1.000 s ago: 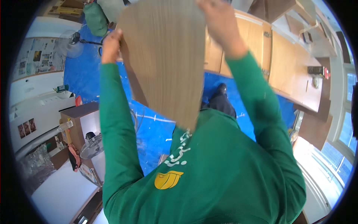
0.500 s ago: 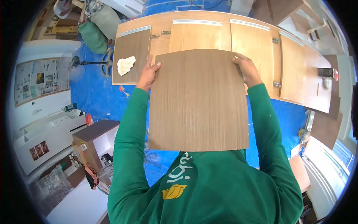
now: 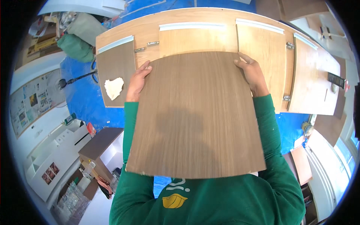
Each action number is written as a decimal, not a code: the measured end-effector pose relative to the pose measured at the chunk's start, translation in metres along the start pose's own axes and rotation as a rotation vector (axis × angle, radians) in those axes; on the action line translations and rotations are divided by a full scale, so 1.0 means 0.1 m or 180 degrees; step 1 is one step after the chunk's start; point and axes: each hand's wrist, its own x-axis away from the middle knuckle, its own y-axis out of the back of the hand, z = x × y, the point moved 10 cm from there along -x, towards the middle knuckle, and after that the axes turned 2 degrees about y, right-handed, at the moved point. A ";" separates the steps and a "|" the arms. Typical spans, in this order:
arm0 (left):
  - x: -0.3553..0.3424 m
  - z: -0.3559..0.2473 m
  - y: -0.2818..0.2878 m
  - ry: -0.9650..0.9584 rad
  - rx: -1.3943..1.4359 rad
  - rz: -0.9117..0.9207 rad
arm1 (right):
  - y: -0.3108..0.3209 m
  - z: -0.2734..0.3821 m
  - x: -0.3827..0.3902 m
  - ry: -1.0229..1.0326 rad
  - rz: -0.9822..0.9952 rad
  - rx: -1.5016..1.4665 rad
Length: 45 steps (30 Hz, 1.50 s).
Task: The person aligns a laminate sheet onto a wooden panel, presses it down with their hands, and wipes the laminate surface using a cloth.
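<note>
Where a second ago it hangs skewed, one brown wood-grain panel (image 3: 195, 112) now faces the view squarely before the green shirt (image 3: 225, 204), left hand (image 3: 138, 79) gripping its far left corner and right hand (image 3: 253, 74) its far right, thumbs on the face, so the broad grain, partly shadowed, can be seen whole. Beyond it: one light wooden surface (image 3: 195, 13) bearing pale boards (image 3: 195, 37) with light edge strips, metal fittings (image 3: 153, 43), and, at left, one darker board (image 3: 123, 67) topped by a crumpled white piece (image 3: 114, 88).
</note>
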 end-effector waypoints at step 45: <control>-1.91 -0.42 -0.05 -0.0089 0.0002 0.0101 | -0.33 -0.25 -1.69 -0.0422 -0.0386 -0.0420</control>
